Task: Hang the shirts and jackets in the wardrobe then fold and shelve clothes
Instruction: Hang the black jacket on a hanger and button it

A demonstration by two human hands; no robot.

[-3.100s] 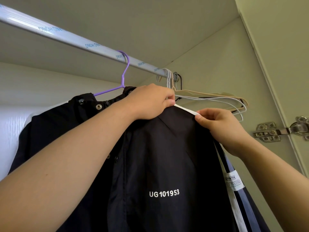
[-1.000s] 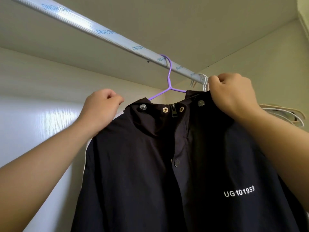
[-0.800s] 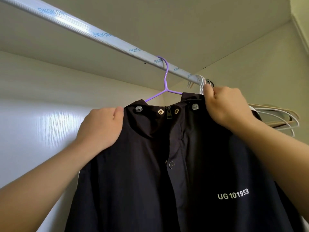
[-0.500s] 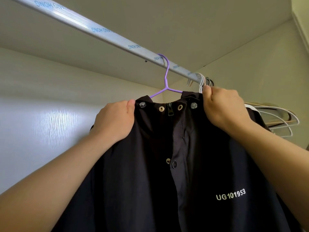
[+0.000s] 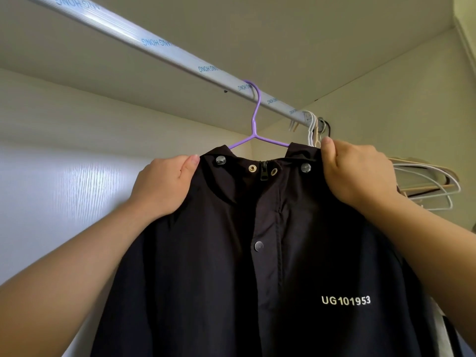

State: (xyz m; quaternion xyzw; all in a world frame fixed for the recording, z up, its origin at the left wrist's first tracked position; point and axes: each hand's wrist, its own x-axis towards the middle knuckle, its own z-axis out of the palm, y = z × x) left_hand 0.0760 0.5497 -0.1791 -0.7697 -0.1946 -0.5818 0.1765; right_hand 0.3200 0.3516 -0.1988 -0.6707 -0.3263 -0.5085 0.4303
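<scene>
Both hands grip the jacket (image 5: 257, 266) at its shoulders, one on either side of the collar. At centre left of the frame the left hand (image 5: 164, 186) has its fingers curled into the black fabric and its thumb lying against the collar edge. At centre right the right hand (image 5: 355, 173) clutches the cloth, thumb pointing up. The jacket hangs on a purple hanger (image 5: 256, 119), whose hook sits over the rail (image 5: 159, 47) that runs from the upper left down towards right of centre. Its front faces the camera, with a zip and snaps at the collar and white lettering UG101953 at lower right. Spare hangers (image 5: 432, 186), white and beige, bunch at the rail's far end, just behind the right hand. A pale wall (image 5: 64, 191) fills the left of the frame
</scene>
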